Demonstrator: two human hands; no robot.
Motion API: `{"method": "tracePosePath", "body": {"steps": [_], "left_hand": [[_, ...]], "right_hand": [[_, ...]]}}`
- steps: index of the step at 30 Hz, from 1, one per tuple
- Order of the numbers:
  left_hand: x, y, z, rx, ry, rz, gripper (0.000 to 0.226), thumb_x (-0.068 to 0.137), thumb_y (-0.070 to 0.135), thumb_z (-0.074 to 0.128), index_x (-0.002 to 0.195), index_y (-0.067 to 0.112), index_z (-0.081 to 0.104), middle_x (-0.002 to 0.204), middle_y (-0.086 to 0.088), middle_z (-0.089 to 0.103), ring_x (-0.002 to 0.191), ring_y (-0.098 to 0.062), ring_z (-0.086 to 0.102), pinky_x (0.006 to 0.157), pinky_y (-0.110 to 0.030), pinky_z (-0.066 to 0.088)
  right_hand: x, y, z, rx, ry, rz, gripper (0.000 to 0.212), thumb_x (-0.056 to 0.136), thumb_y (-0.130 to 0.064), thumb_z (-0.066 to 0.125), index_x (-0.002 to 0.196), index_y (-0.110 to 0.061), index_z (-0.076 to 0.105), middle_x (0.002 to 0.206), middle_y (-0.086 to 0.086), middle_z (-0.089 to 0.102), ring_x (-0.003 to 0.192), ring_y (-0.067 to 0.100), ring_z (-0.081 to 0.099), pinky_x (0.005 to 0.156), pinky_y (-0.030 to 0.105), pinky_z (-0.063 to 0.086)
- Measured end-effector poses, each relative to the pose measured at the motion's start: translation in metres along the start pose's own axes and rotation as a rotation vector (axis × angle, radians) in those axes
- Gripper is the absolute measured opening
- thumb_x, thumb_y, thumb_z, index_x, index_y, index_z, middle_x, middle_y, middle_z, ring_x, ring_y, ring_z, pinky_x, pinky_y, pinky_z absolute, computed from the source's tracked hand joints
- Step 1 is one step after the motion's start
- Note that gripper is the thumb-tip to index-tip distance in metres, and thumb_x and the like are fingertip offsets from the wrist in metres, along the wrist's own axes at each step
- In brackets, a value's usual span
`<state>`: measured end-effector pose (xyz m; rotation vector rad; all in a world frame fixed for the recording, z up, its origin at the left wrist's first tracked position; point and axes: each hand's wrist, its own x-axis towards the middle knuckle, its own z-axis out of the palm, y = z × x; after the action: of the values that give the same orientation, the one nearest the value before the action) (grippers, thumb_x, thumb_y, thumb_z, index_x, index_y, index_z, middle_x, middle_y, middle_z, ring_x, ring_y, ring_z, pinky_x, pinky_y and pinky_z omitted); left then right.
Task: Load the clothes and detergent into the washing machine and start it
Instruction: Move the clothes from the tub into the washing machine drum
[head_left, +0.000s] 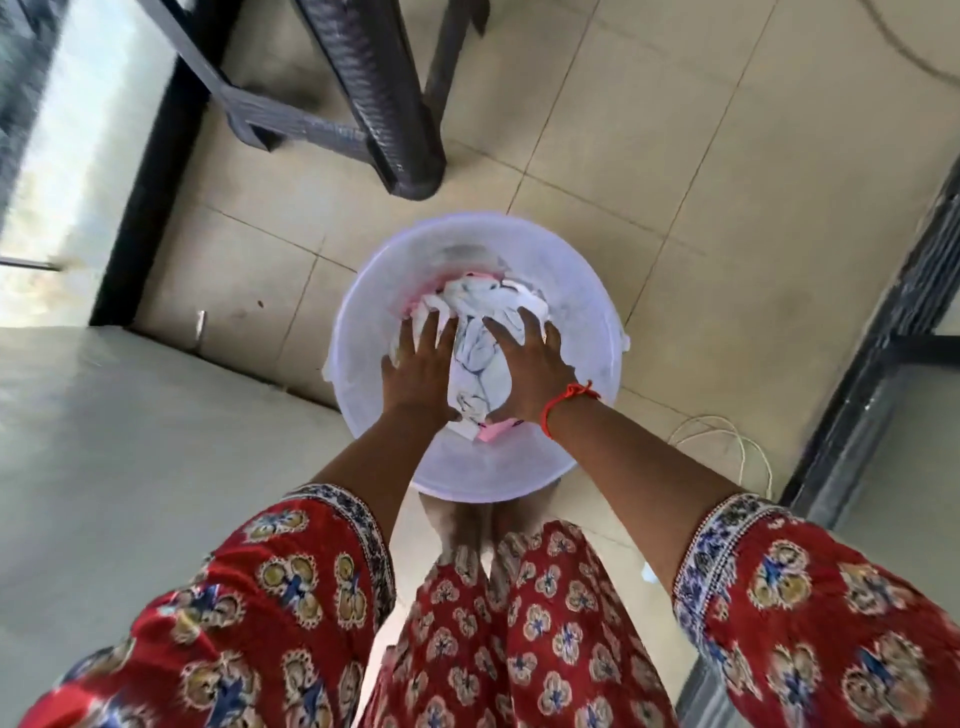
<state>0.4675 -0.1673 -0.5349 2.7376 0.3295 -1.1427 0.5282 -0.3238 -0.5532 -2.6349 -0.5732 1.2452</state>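
Note:
A translucent white tub (363, 312) stands on the tiled floor right in front of my feet. Inside it lies a bundle of clothes (480, 353), mostly white cloth with dark blue lines, with a pink piece showing at the near and far edges. My left hand (418, 364) and my right hand (532, 371) reach down into the tub, one on each side of the bundle, fingers spread and pressed against the cloth. A red thread circles my right wrist. No washing machine or detergent is in view.
Dark plastic chair legs (384, 104) stand just beyond the tub. A pale raised ledge (130, 441) fills the left side, edged by a black frame (150, 171). A white cord (727, 441) lies coiled on the floor to the right, near a dark metal door frame (883, 322).

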Motion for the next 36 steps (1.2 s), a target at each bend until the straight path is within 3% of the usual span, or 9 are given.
{"method": "tracePosePath", "body": {"steps": [5,11,13,17,20,22,24,31,36], "left_hand": [[0.044,0.002,0.03,0.03,-0.075,0.038,0.134,0.065,0.052,0.082,0.15,0.03,-0.019,0.16,0.005,-0.023,0.148,-0.032,-0.015,0.11,-0.062,0.028],[0.087,0.005,0.052,0.023,-0.145,0.032,0.149,0.054,0.059,0.085,0.148,0.027,-0.026,0.157,0.003,-0.032,0.145,-0.034,-0.025,0.1,-0.075,0.029],[0.098,0.003,0.059,0.04,-0.167,0.027,0.153,0.05,0.061,0.086,0.147,0.028,-0.028,0.155,0.002,-0.036,0.144,-0.037,-0.027,0.097,-0.076,0.032],[0.112,0.001,0.075,0.089,-0.161,0.025,0.157,0.043,0.069,0.084,0.145,0.034,-0.03,0.152,-0.001,-0.041,0.14,-0.042,-0.031,0.088,-0.075,0.04],[0.121,0.002,0.081,0.128,-0.175,0.032,0.151,0.048,0.069,0.082,0.149,0.031,-0.024,0.155,-0.002,-0.035,0.141,-0.043,-0.028,0.09,-0.069,0.045],[0.128,0.003,0.08,0.104,-0.195,0.013,0.145,0.052,0.065,0.083,0.15,0.031,-0.017,0.158,0.001,-0.026,0.144,-0.042,-0.022,0.091,-0.066,0.046],[0.133,0.005,0.079,0.073,-0.186,-0.01,0.138,0.052,0.062,0.084,0.151,0.032,-0.007,0.159,0.002,-0.014,0.145,-0.041,-0.015,0.09,-0.064,0.047],[0.132,0.012,0.068,-0.054,-0.108,0.005,0.091,0.059,0.046,0.082,0.138,0.031,0.037,0.15,0.003,0.019,0.141,-0.042,0.008,0.081,-0.054,0.054],[0.095,0.021,0.032,-0.088,-0.091,0.019,0.066,0.066,0.039,0.079,0.126,0.027,0.053,0.144,0.002,0.028,0.137,-0.04,0.017,0.079,-0.051,0.053]], "right_hand": [[0.054,0.006,0.042,-0.027,-0.021,-0.014,0.144,0.036,-0.073,0.078,0.144,-0.049,-0.013,0.16,0.007,-0.012,0.147,0.041,-0.01,0.102,0.075,0.024],[0.096,0.01,0.068,-0.031,-0.035,0.003,0.157,0.029,-0.079,0.076,0.137,-0.047,-0.034,0.151,0.011,-0.039,0.138,0.046,-0.031,0.097,0.083,0.014],[0.107,0.016,0.08,-0.039,-0.055,0.002,0.158,0.027,-0.081,0.071,0.13,-0.046,-0.043,0.15,0.014,-0.04,0.138,0.048,-0.03,0.094,0.084,0.016],[0.125,0.028,0.108,-0.129,-0.094,0.014,0.158,0.017,-0.091,0.054,0.132,-0.042,-0.043,0.156,0.014,-0.029,0.139,0.049,-0.028,0.09,0.084,0.02],[0.129,0.031,0.115,-0.11,-0.094,0.025,0.153,0.024,-0.088,0.061,0.142,-0.044,-0.027,0.158,0.009,-0.024,0.14,0.045,-0.027,0.093,0.082,0.021],[0.129,0.03,0.113,-0.038,-0.07,0.034,0.138,0.041,-0.071,0.078,0.144,-0.045,-0.01,0.157,0.005,-0.015,0.142,0.043,-0.023,0.097,0.078,0.026],[0.129,0.028,0.107,0.028,-0.044,0.045,0.118,0.055,-0.055,0.082,0.145,-0.046,0.006,0.154,0.006,-0.002,0.142,0.043,-0.016,0.097,0.072,0.035],[0.125,0.019,0.091,0.014,0.008,-0.037,0.054,0.069,-0.034,0.074,0.12,-0.03,0.057,0.137,0.012,0.03,0.126,0.04,0.026,0.092,0.049,0.046],[0.082,0.003,0.061,0.115,0.06,-0.007,0.032,0.078,-0.021,0.068,0.11,-0.021,0.064,0.132,0.01,0.038,0.119,0.038,0.032,0.089,0.043,0.044]]}}
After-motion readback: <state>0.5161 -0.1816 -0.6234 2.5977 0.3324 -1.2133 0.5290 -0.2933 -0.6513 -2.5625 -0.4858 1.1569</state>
